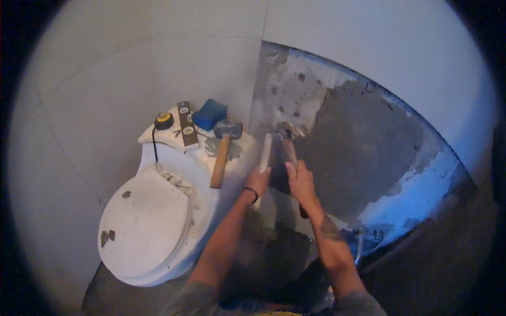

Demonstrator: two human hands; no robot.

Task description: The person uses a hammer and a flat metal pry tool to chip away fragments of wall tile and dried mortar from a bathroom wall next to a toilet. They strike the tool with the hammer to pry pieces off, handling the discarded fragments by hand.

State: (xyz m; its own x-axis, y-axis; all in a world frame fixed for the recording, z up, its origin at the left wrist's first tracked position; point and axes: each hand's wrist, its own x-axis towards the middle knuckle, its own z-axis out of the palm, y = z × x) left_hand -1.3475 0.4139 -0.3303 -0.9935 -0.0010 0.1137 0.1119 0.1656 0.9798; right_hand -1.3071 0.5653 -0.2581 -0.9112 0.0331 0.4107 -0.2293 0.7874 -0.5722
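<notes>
The hammer-like tool (290, 150) could have hit the left grip (258, 181) if it slipped, being so close. The left grip held a pale bar (266, 150) and the right grip (301, 183) held the tool, near the rough wall patch's (358, 131) left edge; both pointed forward lengthwise, tops leaning together.

Bathroom in the course of building work. The toilet (166, 213), with its lid (142, 229) closed, identifies the room; the pale walls (205, 63), marked by thin lines, enclose it. Construction is indicated by the rough grey patch (363, 137) of exposed wall and by the mallet (223, 149), spirit level (187, 126) and tape measure (164, 121) resting on the cistern top (162, 137). Dark fragments (107, 237) lie on the lid.
</notes>
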